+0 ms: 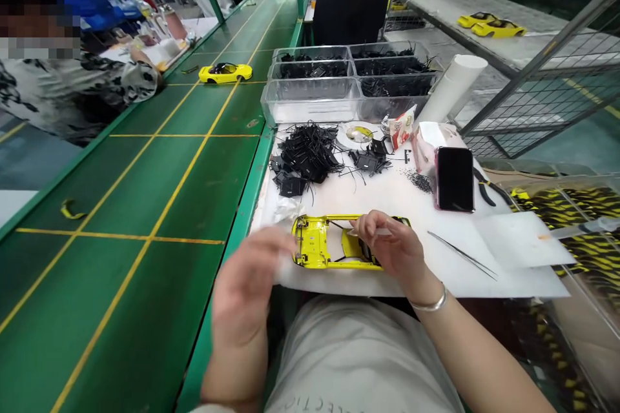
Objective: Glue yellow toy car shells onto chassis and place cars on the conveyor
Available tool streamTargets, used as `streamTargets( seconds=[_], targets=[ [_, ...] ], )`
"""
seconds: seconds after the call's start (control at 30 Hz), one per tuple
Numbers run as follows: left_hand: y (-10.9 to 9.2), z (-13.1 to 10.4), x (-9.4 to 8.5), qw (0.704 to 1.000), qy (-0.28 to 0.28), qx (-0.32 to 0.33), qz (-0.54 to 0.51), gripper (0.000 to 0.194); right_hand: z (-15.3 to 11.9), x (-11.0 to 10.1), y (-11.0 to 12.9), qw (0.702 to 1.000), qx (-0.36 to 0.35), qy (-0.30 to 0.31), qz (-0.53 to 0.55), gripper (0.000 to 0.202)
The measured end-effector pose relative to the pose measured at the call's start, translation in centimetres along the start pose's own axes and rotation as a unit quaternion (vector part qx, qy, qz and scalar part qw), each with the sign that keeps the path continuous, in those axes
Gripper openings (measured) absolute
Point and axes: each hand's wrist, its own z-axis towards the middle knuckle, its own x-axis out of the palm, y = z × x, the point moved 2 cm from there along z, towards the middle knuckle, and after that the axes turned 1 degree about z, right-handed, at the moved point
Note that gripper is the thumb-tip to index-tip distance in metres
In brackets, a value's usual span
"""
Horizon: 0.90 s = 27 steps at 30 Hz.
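Note:
A yellow toy car body [316, 242] lies upside down on the white work surface in front of me, its hollow underside facing up. Over its right half hovers my right hand [390, 242], fingers curled into a pinch; whatever they may hold is too small to make out. My left hand [247, 290] is smeared by motion at the car body's left end, so its fingers cannot be read. Behind the car body lie a heap of black parts with thin wire-like strands [310, 151] and a smaller pile of black parts [371, 158]. Tweezers [462, 255] rest to the right.
A green conveyor belt [194, 168] runs along the left, carrying a yellow toy car [225, 73]. Clear divided trays [310, 90] stand at the back. A phone [454, 179], pliers [484, 187] and tiny black bits [419, 181] lie right. A co-worker's sleeve [130, 80] reaches toward the belt.

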Motion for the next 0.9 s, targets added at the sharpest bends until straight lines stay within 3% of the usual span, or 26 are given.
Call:
streamTargets(
  seconds=[0.1, 0.2, 0.27, 0.6, 0.9],
  targets=[
    [3.2, 2.2, 1.2, 0.998, -0.061, -0.018, 0.001, 0.023, 0.0, -0.2, -0.2, 1.0, 0.008, 0.003, 0.016, 0.031],
    [6.5, 2.4, 2.1, 0.996, -0.046, -0.069, -0.013, 0.019, -0.1, 0.0, -0.3, 1.0, 0.006, 0.01, 0.026, 0.029],
    [7.7, 1.9, 2.5, 0.996, -0.034, -0.078, -0.011, 0.017, -0.2, 0.2, -0.2, 1.0, 0.0, 0.015, 0.022, 0.028],
    [7.5, 1.1, 2.7, 0.997, -0.031, -0.001, 0.07, 0.012, -0.1, 0.4, -0.2, 0.999, -0.016, 0.035, 0.023, 0.028],
    [7.0, 0.6, 2.7, 0.989, -0.046, 0.079, 0.12, 0.015, -2.0, 0.9, 1.8, 0.999, 0.024, 0.038, 0.017, 0.032]
  ],
)
